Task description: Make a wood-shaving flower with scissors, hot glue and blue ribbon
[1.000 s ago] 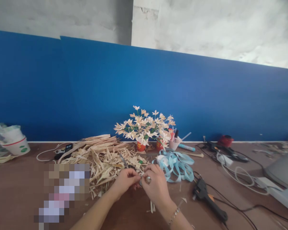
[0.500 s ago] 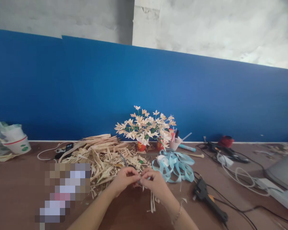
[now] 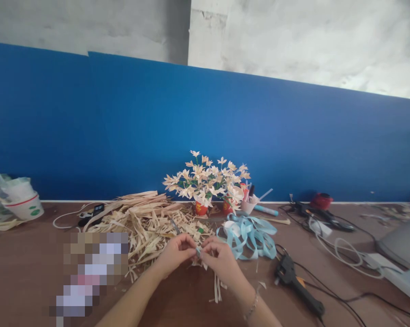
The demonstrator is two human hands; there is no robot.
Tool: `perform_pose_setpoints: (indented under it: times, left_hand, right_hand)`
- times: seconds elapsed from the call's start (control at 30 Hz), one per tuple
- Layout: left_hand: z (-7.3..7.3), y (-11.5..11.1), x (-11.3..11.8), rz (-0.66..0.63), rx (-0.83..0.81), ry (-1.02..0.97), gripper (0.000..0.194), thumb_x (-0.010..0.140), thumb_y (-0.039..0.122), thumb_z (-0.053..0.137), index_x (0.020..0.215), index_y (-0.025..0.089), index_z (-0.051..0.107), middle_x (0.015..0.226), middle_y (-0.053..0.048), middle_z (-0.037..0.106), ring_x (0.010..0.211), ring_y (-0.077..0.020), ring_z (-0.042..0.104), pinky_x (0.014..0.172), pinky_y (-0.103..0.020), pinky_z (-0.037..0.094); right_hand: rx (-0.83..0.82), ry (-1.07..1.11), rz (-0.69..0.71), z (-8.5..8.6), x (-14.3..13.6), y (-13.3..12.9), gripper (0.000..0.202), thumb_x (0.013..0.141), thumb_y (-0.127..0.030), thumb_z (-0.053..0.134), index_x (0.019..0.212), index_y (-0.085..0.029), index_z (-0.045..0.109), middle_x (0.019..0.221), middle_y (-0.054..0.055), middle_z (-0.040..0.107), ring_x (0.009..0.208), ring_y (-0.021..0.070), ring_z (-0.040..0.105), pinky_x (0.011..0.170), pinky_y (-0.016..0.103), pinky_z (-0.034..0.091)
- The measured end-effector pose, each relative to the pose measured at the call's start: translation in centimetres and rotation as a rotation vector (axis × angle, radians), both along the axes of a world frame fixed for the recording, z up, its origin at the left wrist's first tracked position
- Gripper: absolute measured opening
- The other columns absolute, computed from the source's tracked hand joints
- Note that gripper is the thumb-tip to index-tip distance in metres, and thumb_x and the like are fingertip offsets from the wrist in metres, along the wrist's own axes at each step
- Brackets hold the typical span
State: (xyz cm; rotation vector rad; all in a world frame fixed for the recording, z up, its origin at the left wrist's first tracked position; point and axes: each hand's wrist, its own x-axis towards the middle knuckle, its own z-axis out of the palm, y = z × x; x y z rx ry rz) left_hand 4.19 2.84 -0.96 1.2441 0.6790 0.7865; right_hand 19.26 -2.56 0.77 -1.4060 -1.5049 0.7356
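Flowers [image 3: 198,171] stand assembled in red pots [image 3: 201,209]. Small blue piece [image 3: 198,251] looks unfinished, pinched by left hand [image 3: 174,258] and right hand [image 3: 222,262], near strip pile [image 3: 146,225]. Blue ribbon [image 3: 249,223] lies loose; amount left, cannot tell.

From your head, your only camera faces forward and down across the tabletop [image 3: 177,306], your left hand [image 3: 175,255] and right hand [image 3: 221,261] close at low centre, the blue panel [image 3: 225,122] farther off.
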Motion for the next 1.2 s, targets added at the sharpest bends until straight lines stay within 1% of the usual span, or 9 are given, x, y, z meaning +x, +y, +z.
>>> perform_pose_setpoints:
  times: [0.13,0.27,0.43,0.57,0.7,0.83,1.0,1.07,1.2]
  left_hand:
    - [0.3,-0.3,-0.1,0.023,0.03,-0.081,0.025,0.059,0.027,0.072,0.064,0.016,0.05,0.073,0.0,0.059,0.066,-0.0118,0.054,0.064,-0.025,0.043]
    - [0.7,-0.7,-0.2,0.041,0.1,-0.103,0.02,0.063,0.031,0.069,0.065,0.015,0.057,0.078,-0.002,0.059,0.073,-0.0145,0.054,0.07,-0.026,0.041]
    - [1.0,-0.9,0.3,0.152,0.212,-0.008,0.018,0.063,0.031,0.069,0.06,0.015,0.062,0.08,-0.004,0.058,0.079,-0.0175,0.054,0.075,-0.028,0.04]
    - [0.9,-1.0,0.8,0.199,0.208,0.015,0.016,0.064,0.03,0.067,0.059,0.015,0.061,0.079,-0.004,0.059,0.078,-0.0176,0.054,0.073,-0.028,0.041]
    - [0.8,-0.9,0.7,0.208,0.186,0.022,0.017,0.063,0.03,0.067,0.057,0.015,0.06,0.081,-0.004,0.058,0.08,-0.0171,0.054,0.075,-0.028,0.043]
    - [0.9,-0.8,0.6,0.129,0.056,0.025,0.024,0.057,0.034,0.07,0.056,0.013,0.059,0.095,-0.006,0.054,0.072,-0.0139,0.053,0.06,-0.025,0.046]
    - [0.2,-0.7,0.5,-0.003,0.009,0.149,0.017,0.06,0.029,0.064,0.058,0.014,0.056,0.058,0.001,0.057,0.049,-0.009,0.049,0.048,-0.022,0.042]
    - [-0.3,-0.6,0.5,-0.023,0.001,0.214,0.012,0.06,0.025,0.061,0.06,0.014,0.055,0.05,0.003,0.056,0.046,-0.0096,0.05,0.046,-0.021,0.041]
    - [-0.6,-0.7,0.6,-0.022,-0.009,0.251,0.008,0.058,0.02,0.058,0.059,0.015,0.052,0.046,0.005,0.053,0.043,-0.0086,0.048,0.044,-0.02,0.039]
  right_hand:
    - [-0.063,0.14,0.031,0.0,0.2,0.0,0.012,0.064,-0.02,0.062,0.053,-0.016,0.064,0.079,0.004,0.06,0.072,0.0153,0.056,0.068,0.026,0.043]
    - [-0.069,0.197,0.06,0.1,0.2,0.1,0.012,0.065,-0.023,0.063,0.055,-0.016,0.064,0.08,0.004,0.058,0.07,0.0143,0.054,0.065,0.025,0.042]
    - [0.041,0.087,0.042,-0.1,0.0,0.1,0.011,0.068,-0.02,0.06,0.059,-0.016,0.064,0.081,0.004,0.057,0.074,0.0153,0.054,0.064,0.025,0.041]
    - [0.208,-0.079,-0.031,-0.5,-0.4,0.1,0.01,0.069,-0.014,0.057,0.061,-0.018,0.062,0.082,0.004,0.056,0.082,0.0174,0.054,0.074,0.03,0.042]
    - [0.255,-0.208,-0.062,-0.2,-0.6,-0.2,0.012,0.07,-0.014,0.057,0.059,-0.018,0.061,0.082,0.005,0.057,0.084,0.0189,0.053,0.077,0.032,0.041]
    - [0.224,-0.152,-0.057,0.5,-0.1,-0.3,0.01,0.073,-0.016,0.053,0.069,-0.018,0.062,0.084,0.006,0.06,0.085,0.019,0.054,0.078,0.031,0.042]
    - [-0.016,0.046,0.066,-0.6,0.3,0.1,0.023,0.075,-0.019,0.049,0.094,-0.018,0.062,0.086,0.004,0.065,0.065,0.0142,0.057,0.06,0.025,0.046]
    - [-0.083,0.057,0.097,-1.2,0.2,0.3,0.022,0.075,-0.021,0.048,0.089,-0.017,0.065,0.077,0.003,0.066,0.059,0.013,0.056,0.055,0.023,0.045]
    - [-0.083,0.036,0.101,-1.4,0.1,0.4,0.019,0.073,-0.022,0.052,0.079,-0.018,0.069,0.069,0.002,0.065,0.059,0.013,0.056,0.055,0.022,0.043]
